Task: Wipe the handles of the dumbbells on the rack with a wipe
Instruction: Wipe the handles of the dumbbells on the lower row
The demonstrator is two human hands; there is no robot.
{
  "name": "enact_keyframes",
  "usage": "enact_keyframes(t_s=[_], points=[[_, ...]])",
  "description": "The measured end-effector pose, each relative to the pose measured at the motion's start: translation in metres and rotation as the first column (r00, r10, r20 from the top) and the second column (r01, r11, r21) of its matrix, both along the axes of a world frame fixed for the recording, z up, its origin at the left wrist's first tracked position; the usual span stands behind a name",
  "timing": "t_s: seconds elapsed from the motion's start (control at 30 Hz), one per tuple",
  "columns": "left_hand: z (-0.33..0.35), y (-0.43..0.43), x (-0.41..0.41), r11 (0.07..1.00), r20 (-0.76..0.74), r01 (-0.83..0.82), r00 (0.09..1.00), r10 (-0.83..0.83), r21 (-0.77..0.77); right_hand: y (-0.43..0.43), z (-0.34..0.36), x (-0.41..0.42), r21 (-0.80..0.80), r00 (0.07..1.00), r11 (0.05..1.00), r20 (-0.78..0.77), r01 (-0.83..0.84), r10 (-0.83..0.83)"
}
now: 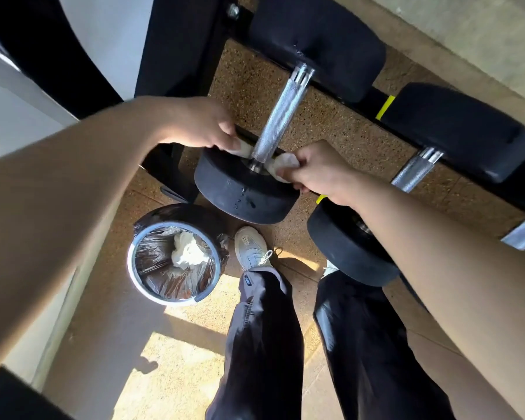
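Evidently mid-task: left hand (208,130) and right hand (320,172) each pinch one end of the wipe (282,166), slung under one handle (281,116); neighbouring handles (412,172) likely remain; bin (131,259) holds crumpled wipes (188,253).

The floor (249,86) is speckled tan, with fine dark and pale flecks. Bright sun patches (170,368) lie across it in slanted blocks, crossed by bands of shadow. A pale grey-white wall (19,116) runs along the floor's left edge, and a rough beige wall (467,31) rises at its far right edge. A round bin (131,256) with a pale rim and a shiny black liner (161,268) stands on the floor just beside the left wall, partly in shade.
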State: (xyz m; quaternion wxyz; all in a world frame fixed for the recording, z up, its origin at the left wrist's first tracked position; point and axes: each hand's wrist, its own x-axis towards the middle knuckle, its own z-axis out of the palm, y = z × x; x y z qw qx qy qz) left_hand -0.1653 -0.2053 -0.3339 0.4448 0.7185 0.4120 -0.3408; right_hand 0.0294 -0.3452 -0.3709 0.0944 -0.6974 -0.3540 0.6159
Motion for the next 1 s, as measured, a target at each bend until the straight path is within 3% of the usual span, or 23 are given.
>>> enact_keyframes(t_s=[0.17, 0.23, 0.33, 0.4, 0.47, 0.5, 0.57, 0.63, 0.7, 0.77, 0.9, 0.93, 1.0], points=[[0.001, -0.003, 0.014, 0.883, 0.117, -0.467, 0.876, 0.468, -0.043, 0.002, 0.004, -0.008, -0.117, 0.949, 0.955, -0.133, 0.273, -0.287], [-0.008, -0.012, 0.031, 0.829, 0.127, -0.558, 0.82, 0.558, -0.038, -0.009, 0.01, 0.008, -0.248, 0.84, 0.86, -0.218, 0.445, -0.497], [-0.018, -0.023, 0.042, 0.741, 0.11, -0.669, 0.733, 0.671, -0.06, -0.013, 0.012, 0.027, -0.288, 0.695, 0.745, -0.272, 0.601, -0.665], [-0.02, -0.026, 0.041, 0.593, 0.156, -0.802, 0.578, 0.801, -0.073, 0.0, 0.01, 0.024, -0.287, 0.603, 0.667, -0.286, 0.687, -0.745], [-0.017, -0.026, 0.041, 0.356, 0.23, -0.921, 0.317, 0.92, -0.156, 0.019, 0.008, 0.011, -0.325, 0.498, 0.576, -0.295, 0.75, -0.816], [-0.014, -0.025, 0.045, 0.278, 0.254, -0.938, 0.223, 0.941, -0.208, 0.027, 0.007, 0.006, -0.357, 0.446, 0.527, -0.289, 0.771, -0.847], [-0.013, -0.025, 0.058, 0.217, 0.268, -0.94, 0.145, 0.952, -0.263, 0.035, 0.009, 0.006, -0.424, 0.34, 0.436, -0.287, 0.794, -0.896], [-0.009, -0.026, 0.073, 0.199, 0.241, -0.939, 0.132, 0.962, -0.279, 0.029, 0.012, 0.021, -0.476, 0.18, 0.316, -0.31, 0.821, -0.934], [-0.01, -0.025, 0.079, 0.246, 0.236, -0.927, 0.182, 0.955, -0.282, 0.02, 0.013, 0.036, -0.501, 0.048, 0.213, -0.323, 0.839, -0.945], [-0.01, -0.025, 0.074, 0.263, 0.221, -0.927, 0.206, 0.953, -0.268, 0.017, 0.014, 0.034, -0.534, -0.024, 0.177, -0.349, 0.826, -0.937], [-0.009, -0.019, 0.053, -0.003, 0.193, -0.944, -0.07, 0.979, -0.329, 0.037, 0.021, 0.006, -0.619, -0.134, 0.166, -0.409, 0.768, -0.903], [-0.01, -0.019, 0.05, -0.029, 0.208, -0.939, -0.106, 0.972, -0.343, 0.04, 0.023, 0.003, -0.617, -0.138, 0.162, -0.409, 0.77, -0.902], [-0.01, -0.021, 0.053, 0.003, 0.225, -0.932, -0.084, 0.971, -0.362, 0.036, 0.026, 0.007, -0.59, -0.107, 0.178, -0.416, 0.788, -0.903]])
